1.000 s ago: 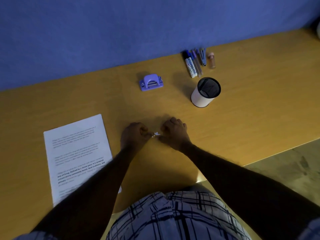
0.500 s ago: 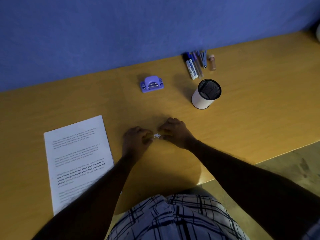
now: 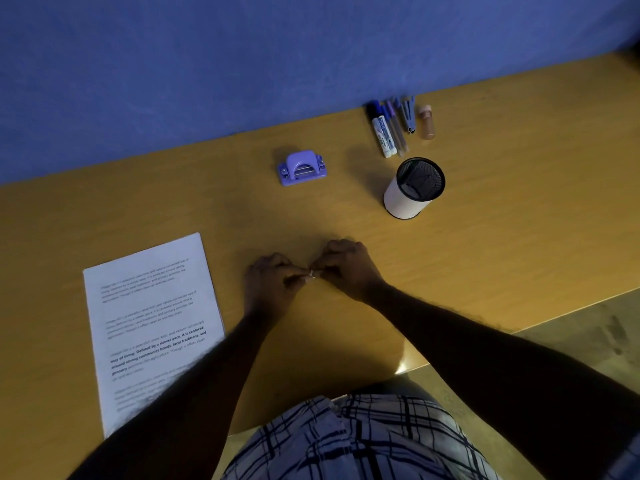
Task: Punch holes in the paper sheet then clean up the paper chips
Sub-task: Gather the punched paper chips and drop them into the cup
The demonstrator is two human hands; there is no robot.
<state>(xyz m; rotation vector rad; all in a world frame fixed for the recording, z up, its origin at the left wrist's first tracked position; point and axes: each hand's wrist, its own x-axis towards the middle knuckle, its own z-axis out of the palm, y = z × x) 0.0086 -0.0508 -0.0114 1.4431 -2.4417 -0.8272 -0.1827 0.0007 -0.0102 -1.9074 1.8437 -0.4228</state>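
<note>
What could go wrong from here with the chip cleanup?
1. The tiny white paper chips sit pinched between the fingertips of the left hand and right hand; some could slip out and scatter on the yellow wooden desk.
2. The desk's front edge is near; escaped chips might fall to the floor.
3. Dim light makes stray chips easy to miss.

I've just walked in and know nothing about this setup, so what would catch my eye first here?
Two bare hands, the left hand and the right hand, meet at the middle of the yellow wooden desk, pinching tiny white paper chips between them. A white printed paper sheet lies to their left. Behind them, near the blue wall, sit a purple plastic hole punch and a white cylindrical cup with a black mesh top.
</note>
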